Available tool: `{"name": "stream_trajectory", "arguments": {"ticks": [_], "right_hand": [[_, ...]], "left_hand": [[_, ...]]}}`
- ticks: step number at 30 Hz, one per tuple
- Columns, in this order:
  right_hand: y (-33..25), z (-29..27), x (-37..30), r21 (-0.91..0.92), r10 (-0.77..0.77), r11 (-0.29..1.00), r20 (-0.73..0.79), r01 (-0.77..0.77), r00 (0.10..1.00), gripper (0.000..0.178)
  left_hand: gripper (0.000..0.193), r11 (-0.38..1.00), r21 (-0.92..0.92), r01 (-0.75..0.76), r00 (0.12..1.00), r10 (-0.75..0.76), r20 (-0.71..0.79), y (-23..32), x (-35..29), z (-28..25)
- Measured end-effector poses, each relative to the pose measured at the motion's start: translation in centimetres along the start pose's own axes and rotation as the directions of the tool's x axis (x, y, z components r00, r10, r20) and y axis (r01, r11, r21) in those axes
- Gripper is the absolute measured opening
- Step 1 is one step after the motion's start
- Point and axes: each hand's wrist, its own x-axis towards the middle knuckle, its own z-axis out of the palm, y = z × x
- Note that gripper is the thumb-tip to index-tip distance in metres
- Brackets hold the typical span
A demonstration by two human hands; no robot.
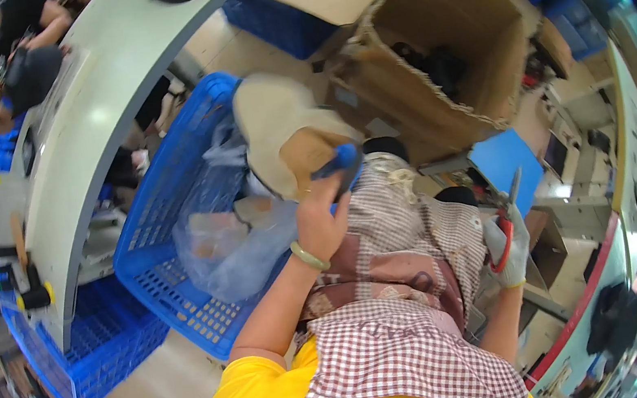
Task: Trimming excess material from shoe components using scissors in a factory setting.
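My left hand (323, 219), bare with a bangle at the wrist, is closed on a soft beige piece (262, 110). Motion blurs this piece; it bears a tan patch (305, 155) and a dark blue part (340, 164) by my fingers, and I cannot tell its exact kind. It hangs over the right rim of a blue plastic basket (171, 258). My right hand (509, 249), in a pale glove, is wrapped round red-handled scissors (499, 253), blades pointing up and away, beside my checked apron.
Clear plastic bags (232, 253) lie in the basket. Ahead right stands a large open cardboard box (421, 113) with dark things inside. A pale curved-looking table edge (101, 91) runs along the left. Another blue crate (100, 334) sits below it. A person (36, 72) works at far left.
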Motion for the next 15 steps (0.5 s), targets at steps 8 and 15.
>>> {"name": "stream_trajectory", "arguments": {"ticks": [8,15], "right_hand": [[1.4,-1.9,1.4,0.426,0.082,0.904,-0.119,-0.024,0.989,0.049],[3.6,-0.4,2.4,0.240,0.178,0.956,-0.010,-0.171,0.984,0.053]], "left_hand": [[0.022,0.391,-0.209,-0.896,0.101,0.639,0.762,3.6,0.1,4.0],[0.023,0.372,-0.268,-0.888,-0.165,0.286,0.944,4.4,-0.9,4.0]]}}
